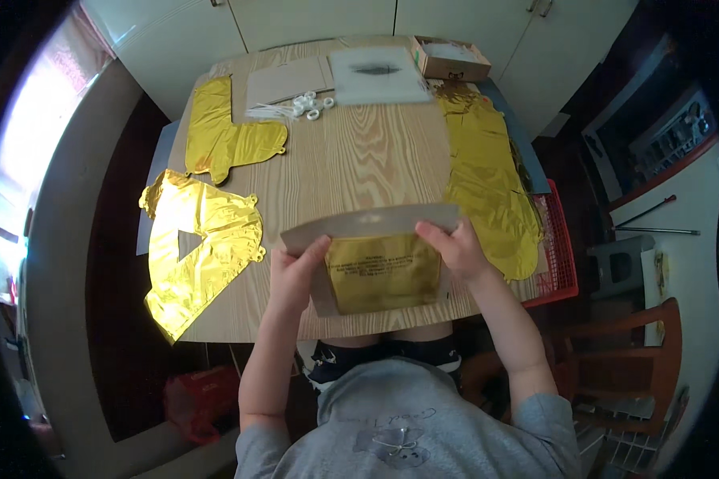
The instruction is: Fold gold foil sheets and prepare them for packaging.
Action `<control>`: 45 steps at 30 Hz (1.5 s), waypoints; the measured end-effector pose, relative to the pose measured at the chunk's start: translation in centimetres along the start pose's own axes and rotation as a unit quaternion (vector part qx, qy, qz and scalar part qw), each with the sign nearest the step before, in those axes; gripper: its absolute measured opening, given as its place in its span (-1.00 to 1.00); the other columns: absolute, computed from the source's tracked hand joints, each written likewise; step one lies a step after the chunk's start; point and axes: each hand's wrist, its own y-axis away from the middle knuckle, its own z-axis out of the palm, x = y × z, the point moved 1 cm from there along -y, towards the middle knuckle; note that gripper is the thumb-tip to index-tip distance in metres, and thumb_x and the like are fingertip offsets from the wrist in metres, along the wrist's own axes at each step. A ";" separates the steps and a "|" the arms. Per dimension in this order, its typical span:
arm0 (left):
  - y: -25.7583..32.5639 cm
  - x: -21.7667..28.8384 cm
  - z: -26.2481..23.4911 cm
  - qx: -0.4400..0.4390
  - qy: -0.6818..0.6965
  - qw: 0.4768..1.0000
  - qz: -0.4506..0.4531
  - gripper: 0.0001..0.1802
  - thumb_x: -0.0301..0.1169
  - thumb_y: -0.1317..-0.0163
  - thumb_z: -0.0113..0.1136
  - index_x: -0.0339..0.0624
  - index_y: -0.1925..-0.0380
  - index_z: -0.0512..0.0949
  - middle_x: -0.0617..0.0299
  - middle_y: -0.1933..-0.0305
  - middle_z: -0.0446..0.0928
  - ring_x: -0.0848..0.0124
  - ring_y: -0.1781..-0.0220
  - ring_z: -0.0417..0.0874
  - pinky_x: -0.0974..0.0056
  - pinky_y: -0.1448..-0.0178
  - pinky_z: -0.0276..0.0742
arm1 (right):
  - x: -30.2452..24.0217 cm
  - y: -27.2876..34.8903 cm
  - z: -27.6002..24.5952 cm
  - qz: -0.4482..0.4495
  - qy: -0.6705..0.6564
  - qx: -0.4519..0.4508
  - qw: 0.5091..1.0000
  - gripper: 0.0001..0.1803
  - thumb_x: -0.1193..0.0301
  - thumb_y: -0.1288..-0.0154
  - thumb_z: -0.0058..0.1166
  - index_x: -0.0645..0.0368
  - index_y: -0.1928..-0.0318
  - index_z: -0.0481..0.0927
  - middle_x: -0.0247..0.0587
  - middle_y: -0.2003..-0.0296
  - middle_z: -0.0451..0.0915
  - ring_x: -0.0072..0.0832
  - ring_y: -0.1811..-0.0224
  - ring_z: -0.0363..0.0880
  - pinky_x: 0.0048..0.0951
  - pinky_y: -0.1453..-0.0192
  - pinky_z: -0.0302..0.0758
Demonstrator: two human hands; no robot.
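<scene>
A grey fabric T-shirt faces a flat grey-and-gold rectangular packet spanning crosswise, left hand and right hand pinching opposite ends.

one gold-windowed packet, one box

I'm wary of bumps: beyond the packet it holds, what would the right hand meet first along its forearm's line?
Likely the whitish pack across the table; depth from the right hand is unclear.
</scene>
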 end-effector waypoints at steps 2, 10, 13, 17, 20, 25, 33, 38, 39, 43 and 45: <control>-0.7 -0.1 -0.6 -0.010 0.016 0.999 -0.026 -0.80 -0.45 -0.19 0.27 -0.35 0.24 0.62 0.21 0.30 0.65 0.50 0.28 0.63 0.41 0.19 0.52 | 0.6 -0.5 0.0 0.005 -0.018 0.017 1.000 -0.72 0.30 -0.31 0.15 0.32 0.21 0.62 -0.39 0.34 0.62 -0.67 0.26 0.50 -0.56 0.17 0.44; -1.0 1.8 0.7 0.000 -0.054 0.998 0.033 -0.80 -0.47 -0.13 0.30 -0.35 0.26 0.63 0.20 0.30 0.65 0.51 0.30 0.62 0.41 0.17 0.51 | 0.8 -0.9 0.0 -0.024 0.026 0.035 0.999 -0.78 0.36 -0.26 0.15 0.30 0.25 0.62 -0.41 0.37 0.63 -0.69 0.31 0.51 -0.57 0.21 0.45; -1.3 1.2 0.6 0.005 -0.054 0.998 0.033 -0.79 -0.47 -0.11 0.32 -0.37 0.26 0.62 0.20 0.30 0.65 0.50 0.29 0.62 0.40 0.17 0.52 | 1.5 -0.9 -0.1 -0.020 0.037 0.030 0.999 -0.77 0.35 -0.24 0.16 0.30 0.26 0.62 -0.39 0.37 0.63 -0.68 0.31 0.52 -0.57 0.21 0.45; -1.8 -0.1 0.5 0.013 -0.069 0.998 0.005 -0.80 -0.48 -0.11 0.29 -0.38 0.27 0.61 0.20 0.29 0.64 0.49 0.29 0.62 0.37 0.17 0.52 | 2.6 -1.3 0.5 0.026 0.018 0.041 0.999 -0.74 0.33 -0.23 0.17 0.30 0.22 0.61 -0.34 0.31 0.63 -0.62 0.25 0.53 -0.52 0.14 0.46; -2.8 -1.3 -0.1 0.020 -0.069 0.995 -0.066 -0.75 -0.44 -0.10 0.28 -0.34 0.23 0.58 0.18 0.27 0.63 0.45 0.27 0.62 0.32 0.17 0.52 | 4.2 -1.9 0.5 0.100 -0.029 0.057 0.993 -0.68 0.30 -0.22 0.17 0.32 0.15 0.58 -0.27 0.23 0.61 -0.55 0.18 0.53 -0.46 0.06 0.47; -3.4 -1.8 -0.9 0.040 -0.070 0.984 -0.159 -0.69 -0.42 -0.08 0.27 -0.32 0.17 0.53 0.18 0.24 0.62 0.40 0.26 0.62 0.29 0.18 0.52 | 5.4 -1.8 0.1 0.187 -0.091 0.083 0.975 -0.58 0.22 -0.25 0.14 0.35 0.09 0.54 -0.19 0.15 0.60 -0.46 0.10 0.54 -0.40 -0.04 0.45; -2.6 -1.9 -0.9 -0.003 -0.001 0.990 -0.144 -0.80 -0.49 -0.10 0.26 -0.31 0.26 0.58 0.19 0.25 0.62 0.45 0.23 0.63 0.36 0.14 0.53 | 4.9 -0.4 -0.8 0.173 -0.174 0.077 0.966 -0.57 0.19 -0.33 0.10 0.35 0.04 0.52 -0.17 0.09 0.60 -0.47 0.05 0.54 -0.41 -0.07 0.44; -1.0 -1.1 0.7 -0.068 -0.131 0.987 -0.057 -0.70 -0.55 -0.04 0.34 -0.33 0.18 0.59 0.22 0.26 0.65 0.50 0.27 0.63 0.38 0.14 0.55 | 2.4 1.3 -0.2 0.092 -0.010 0.041 0.995 -0.65 0.27 -0.27 0.19 0.28 0.07 0.56 -0.25 0.17 0.62 -0.54 0.11 0.55 -0.46 -0.02 0.46; -1.0 -1.4 0.6 -0.071 -0.125 0.988 -0.059 -0.70 -0.54 -0.05 0.35 -0.33 0.17 0.59 0.22 0.26 0.65 0.50 0.27 0.63 0.38 0.14 0.55 | 2.0 1.6 -0.2 0.079 -0.003 0.020 0.997 -0.65 0.28 -0.25 0.22 0.27 0.08 0.56 -0.26 0.19 0.62 -0.55 0.13 0.56 -0.47 -0.01 0.47; -0.6 -2.2 0.8 -0.064 -0.057 0.994 -0.072 -0.73 -0.47 -0.14 0.32 -0.34 0.16 0.59 0.25 0.28 0.64 0.51 0.28 0.63 0.39 0.16 0.54 | 2.9 2.6 -1.2 0.080 -0.045 0.067 0.994 -0.69 0.29 -0.27 0.17 0.26 0.10 0.58 -0.29 0.23 0.62 -0.58 0.19 0.56 -0.54 0.02 0.45; -0.4 -2.5 0.9 -0.069 -0.040 0.992 -0.100 -0.77 -0.45 -0.19 0.28 -0.34 0.18 0.60 0.25 0.28 0.64 0.52 0.29 0.62 0.39 0.18 0.54 | 3.9 3.6 -2.6 0.116 -0.056 0.100 0.987 -0.72 0.32 -0.29 0.14 0.27 0.10 0.59 -0.30 0.24 0.62 -0.61 0.20 0.55 -0.57 0.03 0.44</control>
